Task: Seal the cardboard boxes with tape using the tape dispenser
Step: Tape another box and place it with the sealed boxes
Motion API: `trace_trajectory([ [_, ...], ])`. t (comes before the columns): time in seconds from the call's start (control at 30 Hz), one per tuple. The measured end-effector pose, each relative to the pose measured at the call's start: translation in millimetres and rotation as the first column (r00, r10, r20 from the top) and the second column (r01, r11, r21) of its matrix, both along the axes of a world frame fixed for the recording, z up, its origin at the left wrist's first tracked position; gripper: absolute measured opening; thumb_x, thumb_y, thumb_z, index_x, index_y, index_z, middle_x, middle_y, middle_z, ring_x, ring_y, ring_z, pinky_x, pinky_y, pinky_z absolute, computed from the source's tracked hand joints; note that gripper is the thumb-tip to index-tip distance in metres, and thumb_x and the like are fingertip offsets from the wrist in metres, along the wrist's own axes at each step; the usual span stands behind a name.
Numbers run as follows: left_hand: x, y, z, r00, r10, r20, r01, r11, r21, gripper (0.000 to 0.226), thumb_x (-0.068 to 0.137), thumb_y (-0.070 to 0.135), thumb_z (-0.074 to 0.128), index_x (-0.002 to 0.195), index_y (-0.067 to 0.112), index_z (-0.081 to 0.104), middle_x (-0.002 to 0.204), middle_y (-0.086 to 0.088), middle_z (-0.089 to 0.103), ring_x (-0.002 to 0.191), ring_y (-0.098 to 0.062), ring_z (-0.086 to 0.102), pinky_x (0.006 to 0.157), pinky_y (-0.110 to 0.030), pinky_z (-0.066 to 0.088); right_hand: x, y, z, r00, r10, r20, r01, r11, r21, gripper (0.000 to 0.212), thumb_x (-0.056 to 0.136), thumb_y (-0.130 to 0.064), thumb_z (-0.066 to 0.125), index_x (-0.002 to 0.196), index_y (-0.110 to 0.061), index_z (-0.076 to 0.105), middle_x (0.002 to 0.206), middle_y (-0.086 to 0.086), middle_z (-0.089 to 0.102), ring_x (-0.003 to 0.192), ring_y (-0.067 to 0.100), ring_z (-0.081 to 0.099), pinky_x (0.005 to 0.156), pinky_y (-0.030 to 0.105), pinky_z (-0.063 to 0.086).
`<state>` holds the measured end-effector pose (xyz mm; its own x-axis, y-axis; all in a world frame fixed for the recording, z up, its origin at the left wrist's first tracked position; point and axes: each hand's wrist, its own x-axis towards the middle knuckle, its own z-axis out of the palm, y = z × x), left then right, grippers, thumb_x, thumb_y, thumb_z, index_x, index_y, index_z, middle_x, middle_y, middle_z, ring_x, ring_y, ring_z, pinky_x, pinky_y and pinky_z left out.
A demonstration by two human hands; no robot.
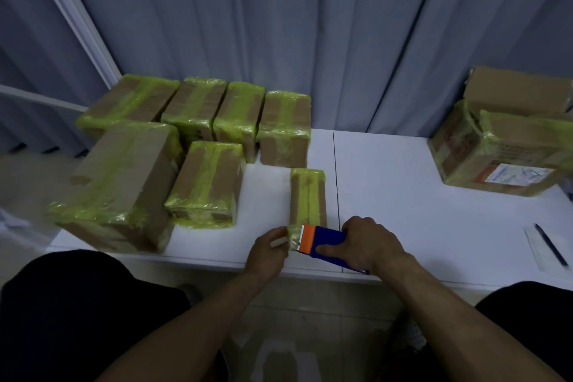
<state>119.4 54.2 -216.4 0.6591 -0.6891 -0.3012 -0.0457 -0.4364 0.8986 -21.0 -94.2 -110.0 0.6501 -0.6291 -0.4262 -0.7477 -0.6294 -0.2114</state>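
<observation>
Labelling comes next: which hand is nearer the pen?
Right. The right hand, gripping the tape dispenser, lies left of the pen; the left hand, at the small box, is farther left.

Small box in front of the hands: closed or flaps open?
Closed: the small box has green tape along its top and over its near end, no flap raised; the tape dispenser sits at that end.

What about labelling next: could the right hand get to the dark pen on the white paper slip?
Probably yes: only bare white table separates right hand and dark pen. That hand grips the blue-and-orange tape dispenser, though, and must release it.
</observation>
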Motion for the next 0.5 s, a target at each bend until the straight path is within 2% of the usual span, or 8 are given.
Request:
trace_trajectory([
  [0.07, 4, 6, 3, 0.999, 0.0, 0.032, 0.0, 1.0, -0.003, 0.036, 0.097, 0.005, 0.057, 0.123, 0.029, 0.059, 0.124, 0.008, 0.062, 0.104, -0.004, 0.059, 0.092, -0.023, 0.053, -1, -1, 0, 1.0, 0.0, 0.007, 0.0, 1.0, 0.008, 0.077, 0.076, -0.076, 0.07, 0.125, -0.017, 0.06, 0.112, -0.001, 0.071, 0.092, 0.016, 0.069, 0.078, 0.029, 0.058],
  [0.13, 8, 13, 2, 0.989, -0.038, 0.144, 0.042, 0.999, -0.026, 0.044, 0.095, 0.006, 0.061, 0.134, 0.026, 0.058, 0.133, 0.012, 0.055, 0.118, -0.006, 0.055, 0.1, -0.028, 0.05, -2, -2, -2, 1.0, -0.009, 0.021, 0.009, 1.0, 0.021, 0.077, 0.077, -0.075, 0.07, 0.126, -0.018, 0.06, 0.113, -0.001, 0.071, 0.093, 0.015, 0.069, 0.079, 0.028, 0.058],
  [0.2, 11, 18, -2, 0.944, -0.127, 0.304, 0.157, 0.985, -0.076, 0.041, 0.094, 0.017, 0.067, 0.134, 0.025, 0.061, 0.138, 0.013, 0.055, 0.124, -0.005, 0.054, 0.102, -0.024, 0.05, -3, -2, -3, 1.0, -0.01, 0.026, 0.009, 1.0, 0.028, 0.077, 0.077, -0.075, 0.07, 0.128, -0.018, 0.06, 0.114, -0.001, 0.072, 0.094, 0.015, 0.069, 0.081, 0.029, 0.059],
  [0.27, 14, 19, -5, 0.88, -0.2, 0.43, 0.246, 0.968, -0.053, 0.042, 0.093, 0.03, 0.067, 0.135, 0.027, 0.062, 0.142, 0.013, 0.055, 0.126, -0.001, 0.053, 0.106, -0.025, 0.046, -4, -2, -3, 1.0, -0.003, 0.028, 0.003, 1.0, 0.028, 0.077, 0.077, -0.075, 0.069, 0.128, -0.018, 0.06, 0.114, -0.001, 0.072, 0.094, 0.015, 0.069, 0.081, 0.029, 0.059],
  [0.33, 18, 19, -4, 0.834, -0.248, 0.494, 0.287, 0.958, -0.004, 0.047, 0.093, 0.041, 0.064, 0.137, 0.029, 0.059, 0.146, 0.015, 0.051, 0.129, 0.001, 0.05, 0.109, -0.028, 0.044, -5, -2, -4, 1.0, -0.003, 0.028, 0.002, 1.0, 0.031, 0.076, 0.078, -0.074, 0.069, 0.128, -0.018, 0.06, 0.115, -0.001, 0.072, 0.094, 0.015, 0.069, 0.08, 0.028, 0.059],
  [0.4, 23, 17, -1, 0.8, -0.292, 0.525, 0.331, 0.944, 0.02, 0.051, 0.091, 0.052, 0.058, 0.138, 0.032, 0.058, 0.149, 0.019, 0.046, 0.131, 0.004, 0.047, 0.109, -0.025, 0.043, -6, -2, -5, 1.0, -0.007, 0.029, 0.006, 0.999, 0.035, 0.075, 0.079, -0.074, 0.069, 0.127, -0.017, 0.06, 0.115, -0.001, 0.072, 0.094, 0.015, 0.069, 0.081, 0.029, 0.059],
  [0.5, 28, 13, 6, 0.776, -0.302, 0.554, 0.354, 0.935, 0.013, 0.047, 0.091, 0.056, 0.058, 0.132, 0.033, 0.064, 0.147, 0.019, 0.049, 0.127, 0.005, 0.049, 0.107, -0.023, 0.045, -6, -3, -6, 0.999, -0.004, 0.032, 0.003, 0.999, 0.037, 0.075, 0.079, -0.074, 0.069, 0.127, -0.017, 0.06, 0.115, -0.001, 0.072, 0.095, 0.015, 0.069, 0.081, 0.029, 0.059],
])
